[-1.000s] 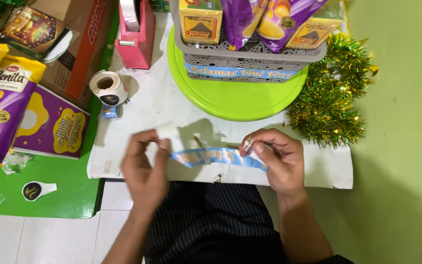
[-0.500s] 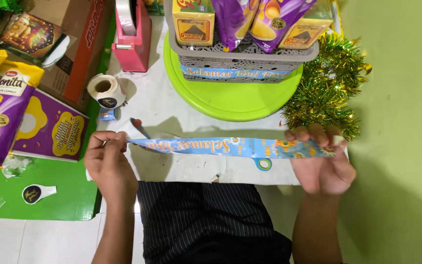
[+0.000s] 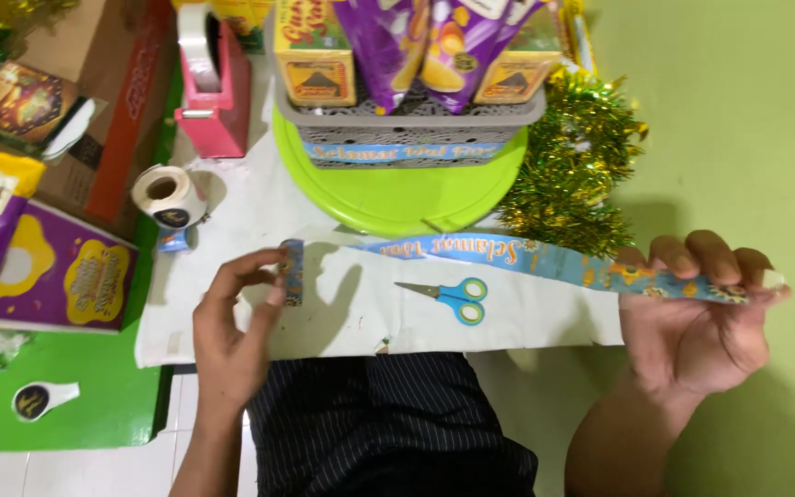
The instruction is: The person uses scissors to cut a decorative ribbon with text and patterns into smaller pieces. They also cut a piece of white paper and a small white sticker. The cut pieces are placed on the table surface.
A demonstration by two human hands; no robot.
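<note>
Since half a second ago the left hand [image 3: 232, 336] has let the long blue printed paper ribbon [image 3: 545, 260] go, pinching only a short blue strip piece [image 3: 293, 271], while the right hand [image 3: 701, 322] grips the ribbon's far end, its length running leftward toward the left grip.

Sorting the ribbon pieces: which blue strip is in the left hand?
The short blue piece, pinched upright in the left hand; the long strip runs to the right hand.

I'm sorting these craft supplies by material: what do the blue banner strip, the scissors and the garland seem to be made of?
The blue banner strip looks like thin printed paper or film with a slight sheen; it sags between the left hand and the right hand. The scissors show grey metal blades and glossy blue plastic handles. The garland looks like metallic foil tinsel, gold-green and glittery.
</note>
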